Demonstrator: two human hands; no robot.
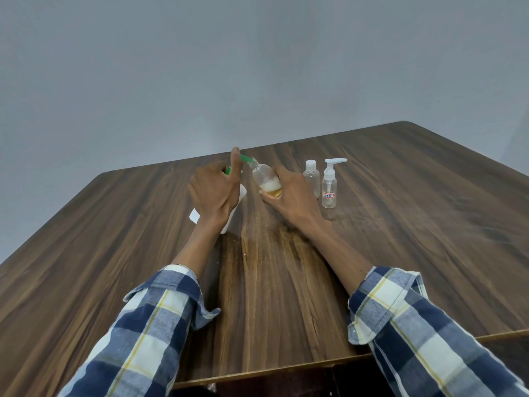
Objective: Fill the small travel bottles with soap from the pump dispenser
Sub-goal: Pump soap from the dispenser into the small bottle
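At a wooden worktop [400, 196], a person's left hand [213, 193] rests on a white pump dispenser [233, 209], forefinger extended over its green pump head [244, 159]. Just right of the dispenser, the right hand [289, 193] grips one small clear travel bottle [264, 179], tilted so its open neck meets the green spout; foam and amber liquid sit in its base. Two more clear bottles stand further right: a capped bottle [311, 179] and a white-pump bottle [329, 186] bearing a label.
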